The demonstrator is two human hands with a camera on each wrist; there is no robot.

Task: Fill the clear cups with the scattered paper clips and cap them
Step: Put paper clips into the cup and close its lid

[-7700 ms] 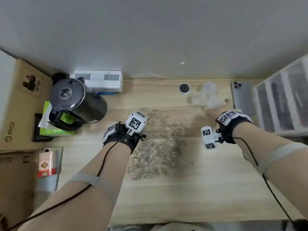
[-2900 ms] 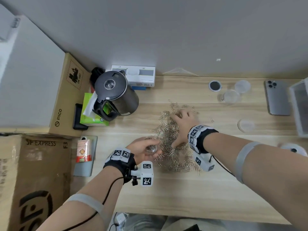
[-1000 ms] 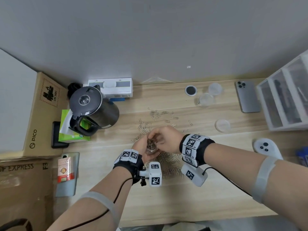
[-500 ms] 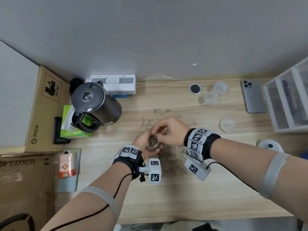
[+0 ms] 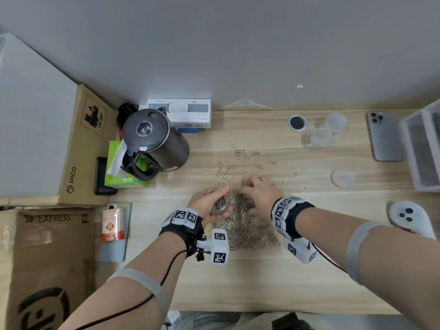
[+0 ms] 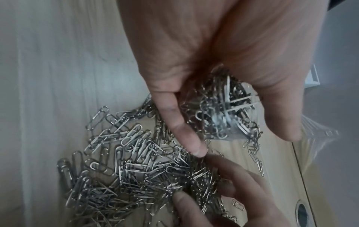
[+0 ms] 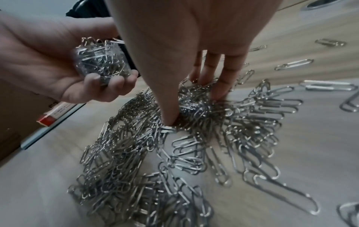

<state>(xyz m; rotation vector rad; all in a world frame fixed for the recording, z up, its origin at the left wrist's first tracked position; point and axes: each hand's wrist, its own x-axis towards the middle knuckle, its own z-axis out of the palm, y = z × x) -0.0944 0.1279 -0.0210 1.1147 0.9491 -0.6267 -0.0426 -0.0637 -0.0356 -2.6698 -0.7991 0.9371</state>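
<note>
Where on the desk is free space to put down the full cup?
Bare wood lies along the near edge of the desk, below the paper clip pile, and between the pile and the white controller. It is crowded around the loose lid and the empty cups.

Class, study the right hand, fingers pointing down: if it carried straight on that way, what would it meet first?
The right hand would meet the paper clip pile at once: its fingertips already seem to touch it, with the wooden table just beneath. Depth is hard to judge.
</note>
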